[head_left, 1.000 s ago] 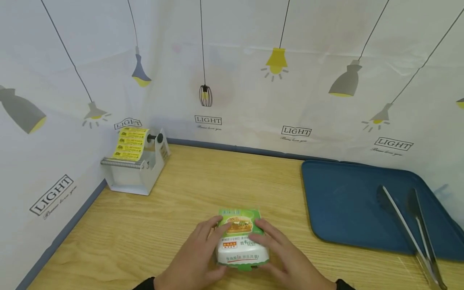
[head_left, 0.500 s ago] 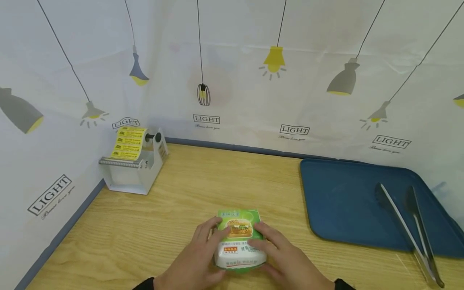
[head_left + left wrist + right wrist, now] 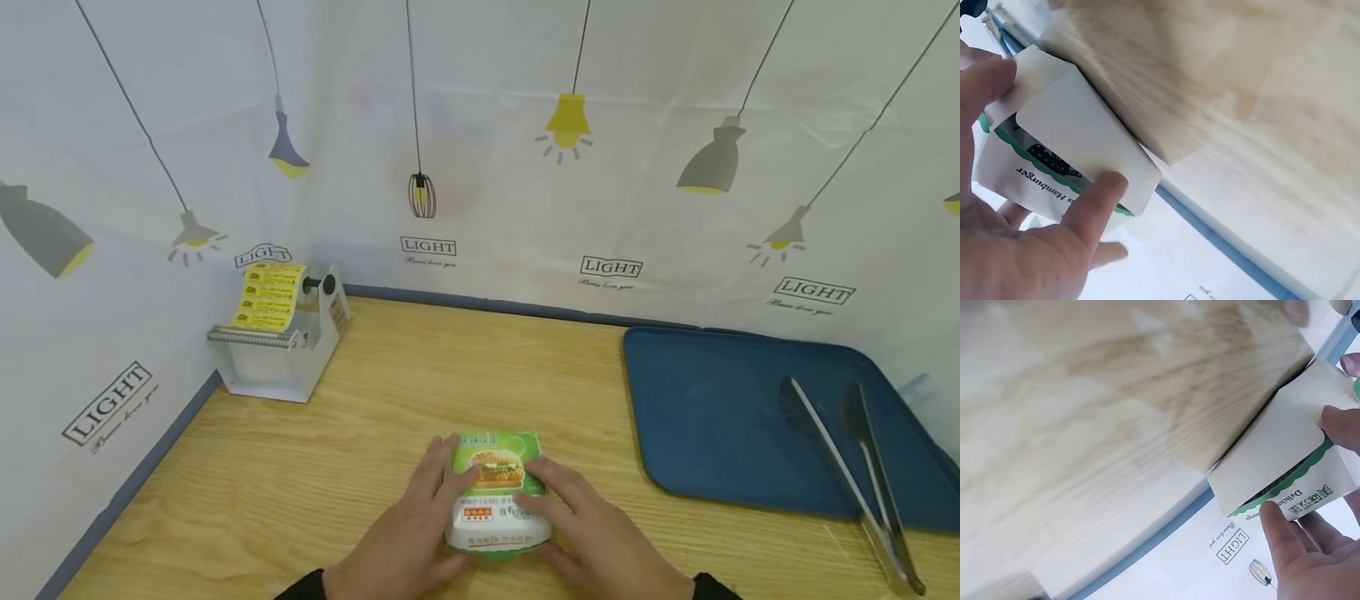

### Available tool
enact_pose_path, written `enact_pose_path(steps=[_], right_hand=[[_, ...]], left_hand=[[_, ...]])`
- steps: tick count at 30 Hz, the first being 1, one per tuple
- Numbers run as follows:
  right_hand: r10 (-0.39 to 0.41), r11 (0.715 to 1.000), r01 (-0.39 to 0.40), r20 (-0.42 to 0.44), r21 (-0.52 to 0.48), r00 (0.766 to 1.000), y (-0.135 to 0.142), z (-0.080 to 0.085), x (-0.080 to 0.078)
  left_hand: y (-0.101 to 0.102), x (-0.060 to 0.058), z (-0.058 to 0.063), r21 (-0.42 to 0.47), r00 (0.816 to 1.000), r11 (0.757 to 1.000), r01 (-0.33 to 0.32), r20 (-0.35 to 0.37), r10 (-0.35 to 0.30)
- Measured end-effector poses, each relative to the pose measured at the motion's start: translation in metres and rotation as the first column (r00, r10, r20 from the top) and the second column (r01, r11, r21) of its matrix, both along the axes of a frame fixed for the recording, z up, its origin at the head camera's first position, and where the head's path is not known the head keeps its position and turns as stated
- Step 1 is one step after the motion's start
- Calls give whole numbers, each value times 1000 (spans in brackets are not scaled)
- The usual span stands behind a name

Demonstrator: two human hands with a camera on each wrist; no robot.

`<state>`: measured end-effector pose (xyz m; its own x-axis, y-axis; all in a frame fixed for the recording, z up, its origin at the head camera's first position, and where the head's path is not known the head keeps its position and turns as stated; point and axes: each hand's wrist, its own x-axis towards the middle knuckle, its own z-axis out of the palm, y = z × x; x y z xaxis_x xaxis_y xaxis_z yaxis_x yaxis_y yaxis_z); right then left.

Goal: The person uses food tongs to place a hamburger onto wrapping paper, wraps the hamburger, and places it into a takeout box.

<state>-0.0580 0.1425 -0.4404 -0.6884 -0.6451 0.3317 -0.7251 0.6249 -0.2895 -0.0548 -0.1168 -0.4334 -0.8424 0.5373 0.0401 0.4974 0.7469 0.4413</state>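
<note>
A green and white paper hamburger box [image 3: 498, 525] with a burger picture on its lid sits on the wooden table, in front of the person. Its left side is held by the left hand [image 3: 408, 521], fingers along the lid's edge and one fingertip on top. From the right, the right hand [image 3: 600, 525] grips it with fingertips on the lid. Both wrist views show the white box [image 3: 1079, 119] with a green scalloped edge and a narrow dark slit beside it. Fingertips of the right hand [image 3: 1316, 556] touch that edge. The box's contents are hidden.
A label dispenser [image 3: 273, 367] with a yellow sticker roll stands at the back left, against the lamp-patterned wall covering [image 3: 502, 208]. To the right lies a blue tray [image 3: 705, 417], with metal tongs [image 3: 877, 500] resting across it and over its front edge.
The green tab at the box's lower front sticks out less than a second ago. The left fingers have slid slightly forward along the box. The tongs and dispenser have stayed put.
</note>
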Motion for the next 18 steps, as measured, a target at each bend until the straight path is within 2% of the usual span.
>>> enact_pose_path(steps=[4, 7, 10, 13, 16, 18], right_hand=[[-15, 1000, 15, 4, 26, 1000, 0, 2, -1], [-10, 1000, 12, 64, -22, 998, 4, 9, -2], [18, 993, 2, 171, -115, 985, 9, 22, -3], [50, 983, -2, 257, -186, 965, 14, 34, -4], [19, 979, 47, 321, -196, 947, 10, 41, -3], [-29, 979, 91, 322, -180, 946, 3, 41, -3]], left_hand=[[-1, -3, 2, -20, 1000, 1000, 17, 11, -17], [-4, -7, 10, -6, 997, 1000, 20, 75, -20], [-6, -9, 19, 77, 987, 997, 24, 156, -36], [-7, -9, 27, 197, 975, 980, 29, 211, -71], [-3, -7, 31, 271, 967, 962, 9, 244, -78], [0, -6, 32, 279, 970, 960, -18, 239, -51]])
